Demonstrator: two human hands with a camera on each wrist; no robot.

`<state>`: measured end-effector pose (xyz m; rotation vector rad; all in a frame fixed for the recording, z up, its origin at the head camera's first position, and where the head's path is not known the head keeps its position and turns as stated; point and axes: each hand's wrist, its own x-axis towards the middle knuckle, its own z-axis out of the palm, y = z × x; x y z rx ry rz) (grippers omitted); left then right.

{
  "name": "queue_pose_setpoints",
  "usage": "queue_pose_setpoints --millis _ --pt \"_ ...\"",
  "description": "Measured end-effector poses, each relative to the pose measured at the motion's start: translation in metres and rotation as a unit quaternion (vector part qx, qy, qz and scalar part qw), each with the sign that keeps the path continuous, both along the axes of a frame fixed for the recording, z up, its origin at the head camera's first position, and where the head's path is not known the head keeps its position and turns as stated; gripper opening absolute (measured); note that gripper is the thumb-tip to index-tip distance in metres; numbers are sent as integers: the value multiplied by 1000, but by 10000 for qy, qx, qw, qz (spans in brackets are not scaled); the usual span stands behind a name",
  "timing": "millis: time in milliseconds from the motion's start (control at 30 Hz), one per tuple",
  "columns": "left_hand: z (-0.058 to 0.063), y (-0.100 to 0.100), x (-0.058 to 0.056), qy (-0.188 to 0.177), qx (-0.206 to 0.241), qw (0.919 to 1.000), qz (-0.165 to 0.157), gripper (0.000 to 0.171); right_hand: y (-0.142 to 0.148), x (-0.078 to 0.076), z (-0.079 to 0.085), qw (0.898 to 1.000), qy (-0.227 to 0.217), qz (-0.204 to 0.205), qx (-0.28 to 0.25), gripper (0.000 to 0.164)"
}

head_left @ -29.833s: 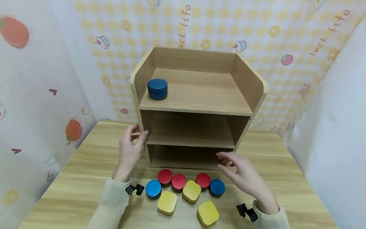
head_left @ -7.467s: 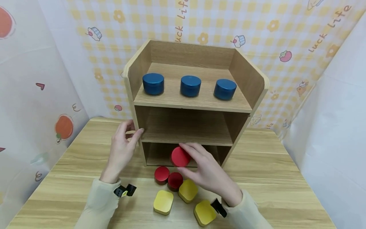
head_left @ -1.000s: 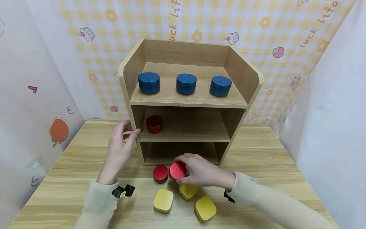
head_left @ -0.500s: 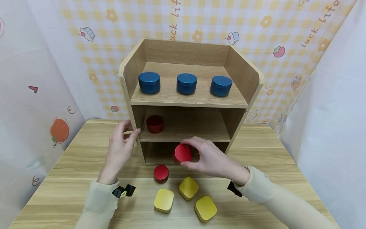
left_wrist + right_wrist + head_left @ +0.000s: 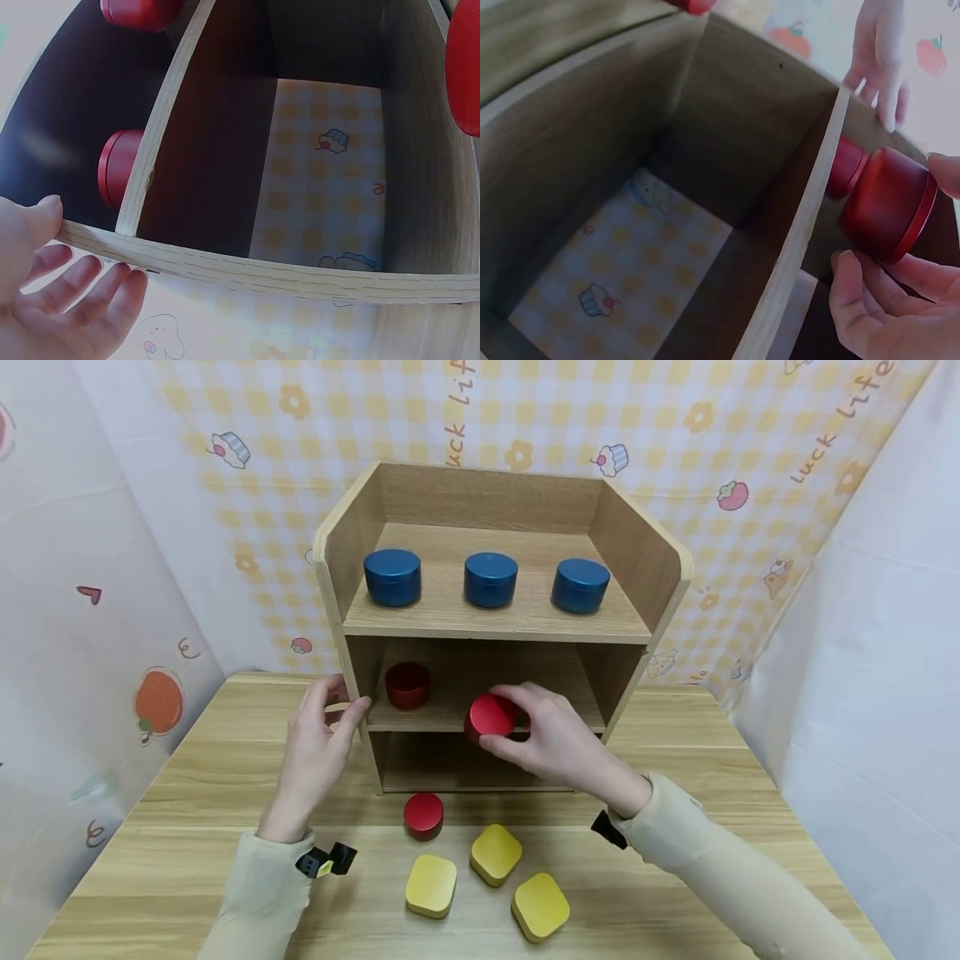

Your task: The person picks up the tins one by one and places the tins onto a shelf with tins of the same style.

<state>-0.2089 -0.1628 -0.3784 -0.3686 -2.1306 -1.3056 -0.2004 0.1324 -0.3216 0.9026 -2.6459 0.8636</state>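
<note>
My right hand (image 5: 551, 735) pinches a round red tin (image 5: 491, 716) between thumb and fingers, at the front of the middle level of the wooden shelf (image 5: 480, 631). In the right wrist view the held tin (image 5: 889, 202) overlaps another red tin (image 5: 844, 166) behind it. That second tin (image 5: 407, 686) stands at the left of the middle level. My left hand (image 5: 318, 752) holds the shelf's left side panel, thumb at the front edge and fingers outside, as the left wrist view shows of the hand (image 5: 71, 292).
Three blue tins (image 5: 491, 580) stand in a row on the top level. On the table (image 5: 645, 902) before the shelf are a red tin (image 5: 423, 816) and three yellow rounded-square tins (image 5: 496, 855). A patterned cloth (image 5: 495, 410) hangs behind.
Half a minute ago one blue tin stood on top; now three do. A red tin has come onto the middle level. Within the last second my right hand has lifted another red tin off the table.
</note>
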Motion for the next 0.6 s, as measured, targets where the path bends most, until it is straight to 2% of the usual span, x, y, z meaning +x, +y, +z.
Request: queue_pose_setpoints --millis 300,600 --pt "0 0 1 -42 10 10000 -47 27 -4 -26 -2 9990 154 -407 136 48" --pt "1 0 1 -30 48 10000 -61 29 -12 -40 6 9948 -463 -839 351 55"
